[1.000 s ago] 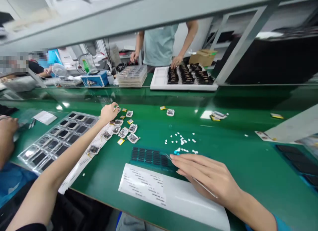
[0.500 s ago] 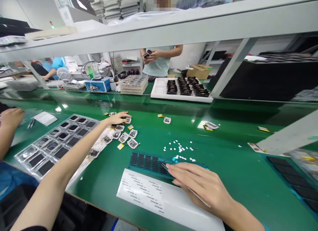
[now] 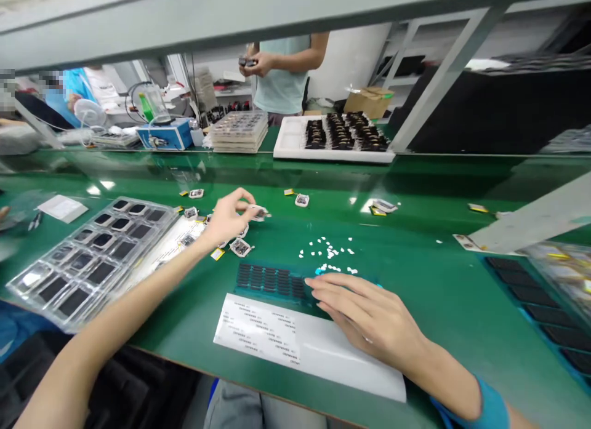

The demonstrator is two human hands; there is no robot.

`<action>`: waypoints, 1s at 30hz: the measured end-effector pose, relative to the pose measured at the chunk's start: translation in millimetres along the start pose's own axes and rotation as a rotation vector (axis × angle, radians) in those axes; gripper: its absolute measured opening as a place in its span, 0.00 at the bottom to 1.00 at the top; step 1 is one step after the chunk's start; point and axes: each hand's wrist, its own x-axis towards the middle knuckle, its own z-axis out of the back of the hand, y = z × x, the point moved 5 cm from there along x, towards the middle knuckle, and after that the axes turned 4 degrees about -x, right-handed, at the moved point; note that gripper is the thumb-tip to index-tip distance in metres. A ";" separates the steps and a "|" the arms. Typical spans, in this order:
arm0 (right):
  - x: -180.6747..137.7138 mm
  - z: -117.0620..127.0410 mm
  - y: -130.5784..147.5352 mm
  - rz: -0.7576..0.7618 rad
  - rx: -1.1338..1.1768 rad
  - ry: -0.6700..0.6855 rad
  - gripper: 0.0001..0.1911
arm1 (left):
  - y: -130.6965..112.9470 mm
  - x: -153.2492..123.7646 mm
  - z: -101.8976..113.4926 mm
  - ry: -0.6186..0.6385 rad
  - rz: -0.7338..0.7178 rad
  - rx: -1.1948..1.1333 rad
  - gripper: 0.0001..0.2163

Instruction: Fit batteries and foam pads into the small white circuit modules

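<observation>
My left hand (image 3: 228,218) pinches a small white-framed electronic housing (image 3: 260,213) by its edge, lifted and tilted above the green bench. Behind and below it lie several similar housings with circuit boards (image 3: 241,247), some with yellow battery cells (image 3: 217,254). My right hand (image 3: 369,312) is closed around tweezers, now almost wholly hidden by the fingers. Its fingertips are at the right end of a blue-green sheet bearing rows of small black strips (image 3: 268,280). Under this hand lies a printed white backing sheet (image 3: 258,327). Small white bits (image 3: 330,252) are scattered just beyond.
On the left is a clear tray (image 3: 87,256) with dark-screened pieces. A white tray of black parts (image 3: 289,147), stacked trays (image 3: 237,133) and a blue box (image 3: 165,135) stand at the back. A shelf post (image 3: 535,216) rises at right. A co-worker (image 3: 284,72) stands opposite.
My left hand has picked up a housing from the group and brought it right, toward me. My right hand stays by the black strips. The view has tipped downward.
</observation>
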 end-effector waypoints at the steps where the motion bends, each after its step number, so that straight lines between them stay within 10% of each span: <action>1: -1.3 -1.2 -1.4 -0.032 0.049 0.002 0.11 | -6.1 -15.5 -18.5 0.021 0.003 -0.095 0.15; 8: -18.1 -1.9 -6.1 -0.152 0.019 -0.111 0.12 | -41.5 -111.9 -106.4 0.404 0.159 -0.542 0.18; 23: -15.5 -9.4 4.4 -0.124 0.167 -0.040 0.20 | -39.4 -126.8 -103.5 0.289 0.225 -0.612 0.06; 30: -13.2 -9.6 10.2 -0.285 0.081 -0.088 0.03 | -41.8 -125.9 -96.5 0.192 0.193 -0.509 0.05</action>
